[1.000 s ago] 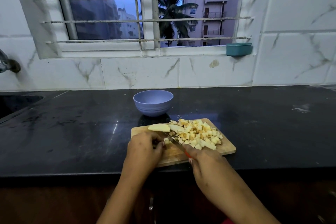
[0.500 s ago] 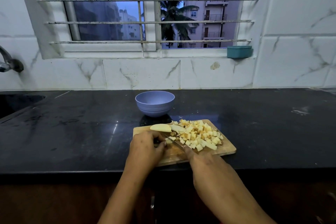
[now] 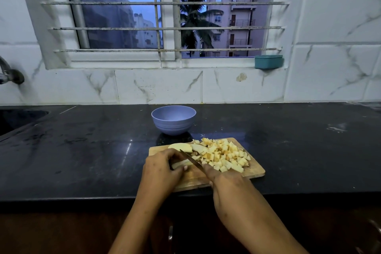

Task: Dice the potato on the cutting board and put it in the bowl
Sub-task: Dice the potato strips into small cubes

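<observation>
Head cam | left grip (image 3: 162,171) pinched potato strip (image 3: 180,164) on cutting board (image 3: 193,179) | right grip (image 3: 228,185) curled round knife (image 3: 190,158), blade at strip | diced pcs (image 3: 224,156) heaped on board's right | bowl (image 3: 173,119) sat behind board on table (image 3: 82,150), apart

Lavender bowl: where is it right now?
Head view: the round lavender bowl stands on the black counter near the centre, just beyond the far left edge of the rectangular wooden cutting board and below the barred window.
</observation>
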The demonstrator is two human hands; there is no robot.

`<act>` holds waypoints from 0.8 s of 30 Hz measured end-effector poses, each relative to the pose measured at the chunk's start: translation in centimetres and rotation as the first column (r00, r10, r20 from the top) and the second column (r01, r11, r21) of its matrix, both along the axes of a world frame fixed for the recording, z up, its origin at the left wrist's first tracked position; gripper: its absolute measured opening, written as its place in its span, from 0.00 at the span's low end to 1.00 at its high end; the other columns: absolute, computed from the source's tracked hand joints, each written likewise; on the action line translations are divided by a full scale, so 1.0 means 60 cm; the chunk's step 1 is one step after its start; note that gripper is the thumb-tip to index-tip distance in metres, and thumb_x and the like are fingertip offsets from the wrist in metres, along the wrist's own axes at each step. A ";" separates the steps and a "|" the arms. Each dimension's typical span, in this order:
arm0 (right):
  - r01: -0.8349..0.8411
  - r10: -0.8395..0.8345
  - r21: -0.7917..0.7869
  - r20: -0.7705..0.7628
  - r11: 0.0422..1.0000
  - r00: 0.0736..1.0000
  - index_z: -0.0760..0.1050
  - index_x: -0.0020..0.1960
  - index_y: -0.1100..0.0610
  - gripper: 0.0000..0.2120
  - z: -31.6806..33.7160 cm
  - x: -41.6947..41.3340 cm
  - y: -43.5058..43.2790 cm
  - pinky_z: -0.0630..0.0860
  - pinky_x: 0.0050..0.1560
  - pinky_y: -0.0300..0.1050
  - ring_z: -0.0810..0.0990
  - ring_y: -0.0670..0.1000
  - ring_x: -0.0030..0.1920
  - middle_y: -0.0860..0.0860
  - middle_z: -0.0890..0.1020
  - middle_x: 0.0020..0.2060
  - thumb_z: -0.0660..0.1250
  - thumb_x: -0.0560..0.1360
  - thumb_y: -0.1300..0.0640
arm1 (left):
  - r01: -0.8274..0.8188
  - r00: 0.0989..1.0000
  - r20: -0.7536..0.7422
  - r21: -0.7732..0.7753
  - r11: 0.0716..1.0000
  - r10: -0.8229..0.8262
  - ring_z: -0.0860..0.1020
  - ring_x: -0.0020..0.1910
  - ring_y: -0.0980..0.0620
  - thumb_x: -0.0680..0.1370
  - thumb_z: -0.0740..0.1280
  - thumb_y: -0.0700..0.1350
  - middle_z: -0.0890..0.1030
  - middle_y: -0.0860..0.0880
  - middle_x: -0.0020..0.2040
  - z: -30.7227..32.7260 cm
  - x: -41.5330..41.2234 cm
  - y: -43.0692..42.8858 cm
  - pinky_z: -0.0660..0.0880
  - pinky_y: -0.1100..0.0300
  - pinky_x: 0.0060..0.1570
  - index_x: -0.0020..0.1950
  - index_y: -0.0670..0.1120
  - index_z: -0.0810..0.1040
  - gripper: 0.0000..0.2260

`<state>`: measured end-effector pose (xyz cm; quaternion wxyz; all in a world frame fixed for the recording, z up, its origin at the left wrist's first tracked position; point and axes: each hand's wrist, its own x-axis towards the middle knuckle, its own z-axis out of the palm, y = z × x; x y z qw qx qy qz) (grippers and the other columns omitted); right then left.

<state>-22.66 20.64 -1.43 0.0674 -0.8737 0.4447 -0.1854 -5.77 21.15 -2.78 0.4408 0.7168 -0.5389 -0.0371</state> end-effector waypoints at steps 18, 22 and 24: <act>-0.044 0.049 0.034 -0.151 0.998 0.987 0.50 0.78 0.48 0.32 0.002 0.005 0.007 0.69 0.43 0.45 0.76 0.54 0.53 0.52 0.76 0.53 0.56 0.78 0.66 | -0.040 0.999 -0.004 -0.006 0.999 0.040 0.77 0.41 0.60 0.70 0.74 0.43 0.80 0.59 0.36 -0.003 0.002 0.001 0.75 0.61 0.47 0.35 0.53 0.79 0.07; -0.006 0.008 0.109 -0.018 0.994 1.000 0.61 0.74 0.44 0.26 0.008 -0.003 -0.030 0.74 0.44 0.45 0.76 0.51 0.48 0.50 0.76 0.50 0.54 0.80 0.64 | -0.035 0.999 -0.038 -0.012 0.999 0.034 0.77 0.41 0.61 0.69 0.76 0.43 0.80 0.57 0.36 -0.003 0.006 0.000 0.74 0.64 0.45 0.36 0.51 0.79 0.07; -0.016 0.009 0.130 0.061 0.991 0.998 0.62 0.74 0.45 0.23 0.008 -0.006 -0.036 0.75 0.43 0.44 0.77 0.50 0.45 0.52 0.78 0.53 0.53 0.81 0.60 | -0.030 0.999 -0.038 -0.019 0.999 0.030 0.78 0.40 0.61 0.69 0.76 0.43 0.80 0.57 0.36 -0.004 0.005 0.001 0.74 0.65 0.43 0.36 0.51 0.78 0.07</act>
